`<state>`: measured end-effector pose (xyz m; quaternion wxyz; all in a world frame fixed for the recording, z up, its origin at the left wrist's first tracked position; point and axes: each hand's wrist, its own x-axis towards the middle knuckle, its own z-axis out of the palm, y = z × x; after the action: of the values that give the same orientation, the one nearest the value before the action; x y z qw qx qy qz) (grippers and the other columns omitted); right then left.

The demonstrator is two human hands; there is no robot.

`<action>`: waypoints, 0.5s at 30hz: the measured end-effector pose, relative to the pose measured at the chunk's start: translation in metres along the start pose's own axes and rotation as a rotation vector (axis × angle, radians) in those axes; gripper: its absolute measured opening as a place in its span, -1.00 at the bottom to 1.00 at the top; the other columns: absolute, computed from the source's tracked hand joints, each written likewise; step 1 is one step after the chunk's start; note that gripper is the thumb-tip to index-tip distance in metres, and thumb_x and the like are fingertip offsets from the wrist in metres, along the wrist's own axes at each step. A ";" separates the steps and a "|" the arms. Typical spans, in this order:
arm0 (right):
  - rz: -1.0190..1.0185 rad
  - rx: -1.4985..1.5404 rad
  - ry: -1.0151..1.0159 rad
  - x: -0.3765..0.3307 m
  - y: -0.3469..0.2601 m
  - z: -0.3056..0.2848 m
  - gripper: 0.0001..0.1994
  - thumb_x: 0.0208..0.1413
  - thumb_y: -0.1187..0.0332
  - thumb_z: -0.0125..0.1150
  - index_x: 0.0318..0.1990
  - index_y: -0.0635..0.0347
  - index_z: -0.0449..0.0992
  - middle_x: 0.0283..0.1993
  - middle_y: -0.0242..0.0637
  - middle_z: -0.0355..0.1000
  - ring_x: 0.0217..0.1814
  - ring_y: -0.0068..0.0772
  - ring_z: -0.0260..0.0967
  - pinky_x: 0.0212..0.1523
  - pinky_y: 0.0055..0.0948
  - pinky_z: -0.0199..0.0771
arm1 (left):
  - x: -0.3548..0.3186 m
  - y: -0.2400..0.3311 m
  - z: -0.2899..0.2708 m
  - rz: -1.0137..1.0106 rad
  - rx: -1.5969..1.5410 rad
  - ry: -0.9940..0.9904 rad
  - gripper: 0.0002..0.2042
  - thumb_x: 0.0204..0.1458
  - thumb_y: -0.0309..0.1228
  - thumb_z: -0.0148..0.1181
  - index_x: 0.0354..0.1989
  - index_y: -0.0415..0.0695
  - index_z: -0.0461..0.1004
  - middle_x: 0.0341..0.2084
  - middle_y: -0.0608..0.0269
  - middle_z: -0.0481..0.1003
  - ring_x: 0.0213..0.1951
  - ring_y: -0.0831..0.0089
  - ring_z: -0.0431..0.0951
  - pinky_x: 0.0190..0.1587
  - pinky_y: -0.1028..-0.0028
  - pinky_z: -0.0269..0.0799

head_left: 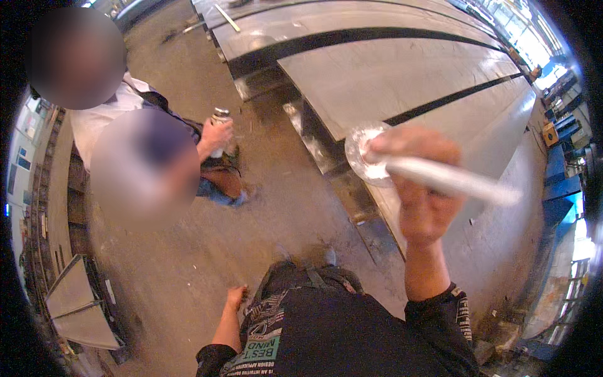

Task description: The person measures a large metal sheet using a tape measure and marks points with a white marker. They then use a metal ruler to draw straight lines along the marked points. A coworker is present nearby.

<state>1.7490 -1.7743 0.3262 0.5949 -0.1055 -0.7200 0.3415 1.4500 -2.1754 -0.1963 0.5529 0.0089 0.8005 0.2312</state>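
White stick (465, 180), clear round piece (358, 152) in right hand (430, 201) fingers, partly blocking metal sheets (402, 72); left hand (236, 296) fingers unclear; person (85, 129) leftward.

The metal sheets (402, 75) lay ahead and to the right, side by side with gaps between them; a narrow strip (227, 17) rested on the farthest one. The right hand (432, 182) was raised between viewer and sheets, with a rod (471, 181) in its grip and a disc (354, 151) at its left. The left hand (236, 296) hung beside the torso (333, 336), over the floor (282, 220). A co-worker (94, 129) was ahead on the left — can (221, 115) in hand — with shelving (76, 195) farther left. A box (550, 134) stood beyond the sheets, far right.
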 end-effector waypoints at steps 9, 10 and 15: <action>0.958 -0.606 -0.721 -0.411 0.167 -0.080 -0.80 0.14 0.32 0.21 -0.19 0.26 0.47 -0.18 0.02 0.50 -0.13 0.17 0.47 -0.13 -0.02 0.47 | -0.082 0.013 0.077 0.036 -0.049 -0.093 -0.72 0.14 -0.24 0.27 -0.15 -0.22 0.58 -0.39 0.17 0.61 -0.48 0.36 0.53 -0.40 0.34 0.45; 1.039 -0.630 -0.776 -0.441 0.175 -0.093 -0.79 0.15 0.29 0.20 -0.20 0.26 0.46 -0.19 0.04 0.50 -0.13 0.22 0.46 -0.13 0.03 0.45 | -0.085 0.003 0.077 0.035 -0.066 -0.073 -0.72 0.13 -0.24 0.27 -0.17 -0.22 0.58 -0.39 0.18 0.61 -0.47 0.36 0.53 -0.40 0.35 0.45; 1.201 -0.570 -0.637 -0.434 0.152 -0.093 -0.68 0.06 0.17 0.28 -0.21 0.26 0.47 -0.26 0.07 0.54 -0.17 0.20 0.50 -0.15 0.02 0.47 | -0.127 -0.066 0.062 -0.025 -0.162 0.071 -0.72 0.12 -0.23 0.27 -0.21 -0.22 0.60 -0.39 0.17 0.61 -0.44 0.36 0.54 -0.38 0.34 0.45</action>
<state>1.9138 -1.8693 -0.1032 0.0171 -0.5278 -0.7368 0.4222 1.5704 -2.2459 -0.1270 0.5260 -0.0539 0.7982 0.2886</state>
